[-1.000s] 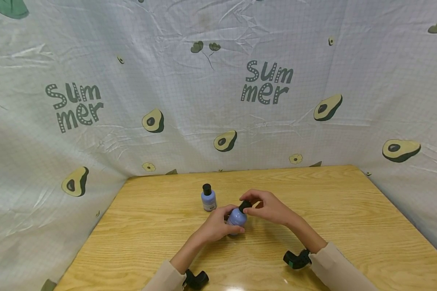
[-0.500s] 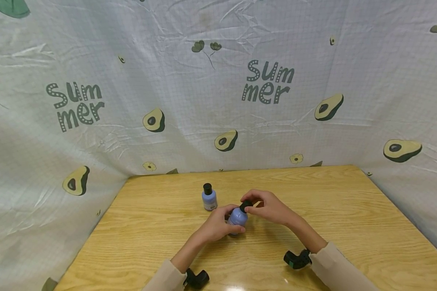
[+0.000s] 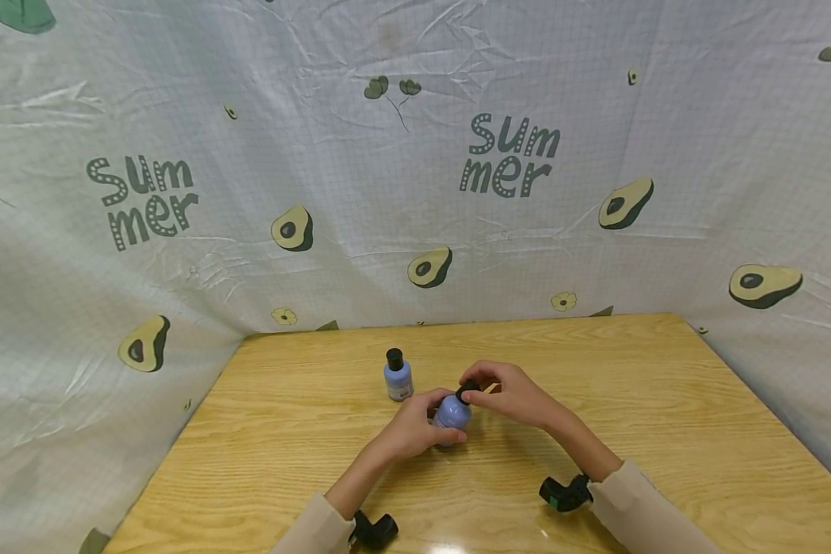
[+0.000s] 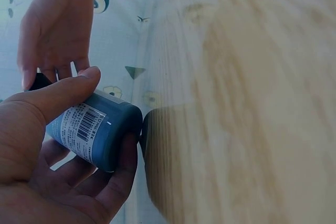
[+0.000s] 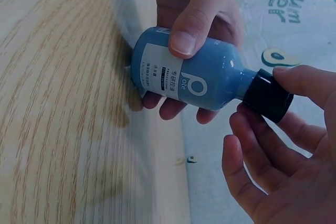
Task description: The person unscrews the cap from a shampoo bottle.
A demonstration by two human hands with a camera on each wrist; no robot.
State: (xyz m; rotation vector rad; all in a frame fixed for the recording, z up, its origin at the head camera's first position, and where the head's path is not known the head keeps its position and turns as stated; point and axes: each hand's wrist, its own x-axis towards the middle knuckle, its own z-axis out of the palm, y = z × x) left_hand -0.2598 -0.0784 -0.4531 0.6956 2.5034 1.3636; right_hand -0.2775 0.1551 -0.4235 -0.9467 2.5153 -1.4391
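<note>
- Held bottle [image 3: 453, 413]: blue-purple, in both hands, over the middle of the table [image 3: 284, 438], base low by the surface; can't tell if it touches.
- Its long axis is tilted, not upright: head view has the black cap [image 3: 467, 390] end up and to the right, base down and slightly left.
- Right wrist view: same bottle runs across the picture, cap toward the right hand; front label [image 5: 163, 72] with "Pote" lettering faces that camera.
- Left wrist view: barcode label [image 4: 85, 124] faces the camera, base end toward the table.
- Left hand [image 3: 412, 431]: grasping the bottle body, thumb on one side, fingers round the other.
- Right hand [image 3: 511, 396]: pinching the cap between thumb and fingertips.
- Cap sits at the neck [image 5: 242, 85], a short stretch of neck showing below it; can't tell how tight.
- Second bottle [image 3: 398, 379]: same kind, standing upright on the table, long axis vertical, its own cap [image 3: 395, 359] on top, label facing the person; near the held one, farther back and to the left.
- Contents of both: hidden, walls look opaque.
</note>
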